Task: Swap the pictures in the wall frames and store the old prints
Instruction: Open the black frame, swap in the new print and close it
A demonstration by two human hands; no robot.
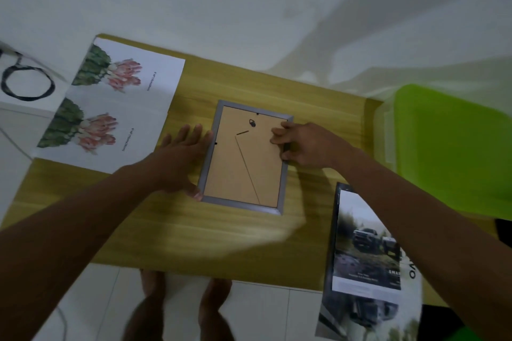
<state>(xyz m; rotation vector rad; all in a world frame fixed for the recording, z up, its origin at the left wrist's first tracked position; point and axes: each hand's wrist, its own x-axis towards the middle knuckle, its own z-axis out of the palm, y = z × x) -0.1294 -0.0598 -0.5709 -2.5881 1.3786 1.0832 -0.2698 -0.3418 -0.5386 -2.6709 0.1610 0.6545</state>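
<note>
A grey picture frame (245,158) lies face down in the middle of the wooden table (221,241), its brown backing board and hanger facing up. My left hand (182,158) lies flat with straight fingers against the frame's left edge, the thumb at the lower left corner. My right hand (302,147) is at the frame's right edge, its fingers curled and pinching at a small clip on the backing. Two flower prints (110,102) lie side by side at the table's left end. A car print (365,241) lies at the right front, on top of another print that hangs over the edge.
A green plastic bin lid (454,152) sits at the table's right end. A white sheet with a black ring (26,86) lies at the far left. The white wall runs along the table's far side. My bare feet (188,304) stand on the tiled floor below the front edge.
</note>
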